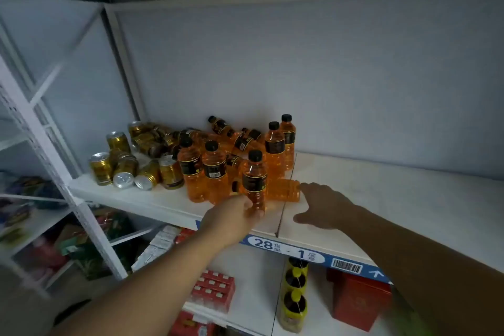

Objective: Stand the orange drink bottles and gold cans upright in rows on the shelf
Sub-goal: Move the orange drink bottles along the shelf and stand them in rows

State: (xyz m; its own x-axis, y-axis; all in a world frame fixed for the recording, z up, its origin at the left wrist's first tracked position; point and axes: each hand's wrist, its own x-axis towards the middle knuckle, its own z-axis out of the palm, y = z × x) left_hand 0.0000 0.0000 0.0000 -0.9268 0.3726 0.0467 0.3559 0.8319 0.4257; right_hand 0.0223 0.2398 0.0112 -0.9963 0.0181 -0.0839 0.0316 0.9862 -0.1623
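One clear plastic bottle of orange drink with a black cap and dark label [254, 180] stands upright near the front edge of the white shelf board [381, 199]. My left hand [231, 219] holds it low down, fingers curled round its base, so the bottle rises at 12 o'clock from that hand. My right hand [324, 206] is spread wide, palm down over the board, holding nothing. At its 10 o'clock a second orange bottle, lying on its side [283, 189], has its bottom end just beside my fingertips; I cannot tell whether they touch.

Two upright orange bottles [203, 172] crowd the held one at its 10 o'clock, and another upright pair [281, 144] stands at its 1 o'clock, beyond the lying one. Behind, at 11 o'clock, sits a heap of tipped orange bottles [231, 133]. At 9 o'clock the ribbed gold cans [131, 165] are scattered, some upright, some on their sides.

At 6 o'clock a blue label strip [286, 249] runs along the shelf edge. Below it are red cartons [212, 290], dark bottles with yellow caps [294, 294] and a red box [357, 300].
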